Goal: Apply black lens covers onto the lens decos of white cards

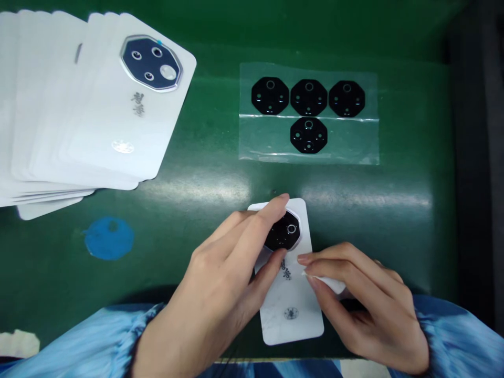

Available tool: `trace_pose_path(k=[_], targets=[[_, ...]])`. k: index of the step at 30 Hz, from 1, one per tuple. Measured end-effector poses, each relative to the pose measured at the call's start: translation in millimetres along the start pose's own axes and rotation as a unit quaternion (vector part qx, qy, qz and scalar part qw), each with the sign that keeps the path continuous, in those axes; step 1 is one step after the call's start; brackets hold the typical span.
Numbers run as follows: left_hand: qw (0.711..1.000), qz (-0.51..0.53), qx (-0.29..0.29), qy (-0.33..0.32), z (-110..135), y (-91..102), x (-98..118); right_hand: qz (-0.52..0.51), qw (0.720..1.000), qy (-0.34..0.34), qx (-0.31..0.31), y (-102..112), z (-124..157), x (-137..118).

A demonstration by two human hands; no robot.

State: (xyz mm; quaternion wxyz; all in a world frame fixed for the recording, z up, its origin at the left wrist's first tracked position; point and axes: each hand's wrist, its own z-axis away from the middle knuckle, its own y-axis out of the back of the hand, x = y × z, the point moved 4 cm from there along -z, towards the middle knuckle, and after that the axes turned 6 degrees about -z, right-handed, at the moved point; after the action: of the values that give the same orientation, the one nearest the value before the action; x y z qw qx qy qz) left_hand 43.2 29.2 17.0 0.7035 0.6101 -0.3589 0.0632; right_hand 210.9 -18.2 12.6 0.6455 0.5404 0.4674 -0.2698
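A white phone back cover (293,328) lies upright in front of me, printed with dark characters and a round emblem. At its top sits a black octagonal camera lens plate (286,233) within a silver rim. My left hand (232,268) spans this plate, index fingertip at its upper edge and thumb at its lower edge; the other fingers cover the left part. Beside the cover's right edge, my right hand (366,299) pinches a small white piece (331,283) between thumb and fingers. That piece's exact kind is unclear, since the fingers hide part of it.
Several black octagonal lens plates (308,135) lie on a clear plastic sheet (268,144) farther back. A fanned stack of white phone covers (90,142) fills the upper left of the green work surface (205,136). Below the stack is a blue round film (110,239).
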Motion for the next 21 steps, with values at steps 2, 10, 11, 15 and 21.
trace_pose_path(k=[2, 10, 11, 15, 21], targets=[[1.000, 0.000, -0.001, 0.004, 0, 0.5, 0, -0.001, 1.000, 0.003, -0.003, 0, 0, 0], [1.000, 0.004, -0.014, 0.009, 0, 0.8, -2, 0.003, 1.000, 0.006, -0.001, 0, -2, 0], [1.000, 0.007, -0.018, 0.009, 0, 0.4, -2, 0.003, 1.000, 0.006, -0.001, 0, -1, 0], [1.000, 0.015, -0.018, 0.004, 1, 0.9, -3, 0.004, 1.000, 0.000, -0.008, 2, 1, 2], [0.999, 0.036, -0.017, -0.037, 2, -0.9, -6, 0.068, 0.991, 0.092, -0.068, -1, -14, -3]])
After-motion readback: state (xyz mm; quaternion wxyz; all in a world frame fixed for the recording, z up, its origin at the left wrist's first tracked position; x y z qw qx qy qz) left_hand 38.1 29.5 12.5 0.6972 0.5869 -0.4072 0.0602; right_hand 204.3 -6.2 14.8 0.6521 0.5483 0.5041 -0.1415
